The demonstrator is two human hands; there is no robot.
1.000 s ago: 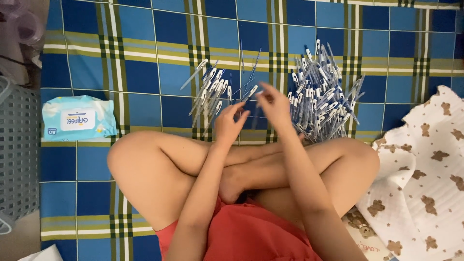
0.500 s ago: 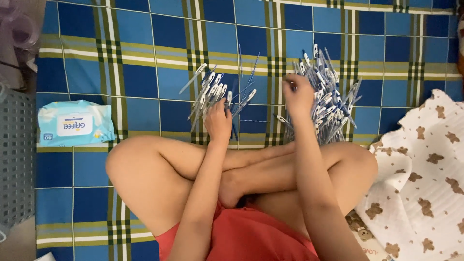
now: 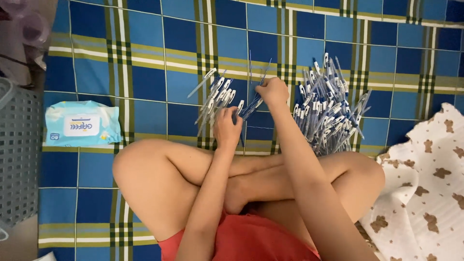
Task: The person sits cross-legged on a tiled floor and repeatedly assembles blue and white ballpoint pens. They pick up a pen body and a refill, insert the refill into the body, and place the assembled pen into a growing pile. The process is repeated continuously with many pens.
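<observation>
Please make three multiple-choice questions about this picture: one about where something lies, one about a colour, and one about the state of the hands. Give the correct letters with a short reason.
1. Where does the wipes pack lie?
A. On the blanket, left of the person's knee
B. On the large pile of pens
C. On the bear-print cloth

2. What colour is the blanket mostly?
A. Red with white dots
B. Blue checks with green and white stripes
C. Plain grey

3. What are the hands doing?
A. Both rest flat on the knees
B. Both are in the grey basket
C. Both are at pens between the two piles

Answers:
1 A: the wipes pack lies on the blanket, far from the large pile of pens and the bear-print cloth.
2 B: blue squares and green-white bands show everywhere.
3 C: the left hand and right hand meet on a pen beside the small pile of pens.
</observation>
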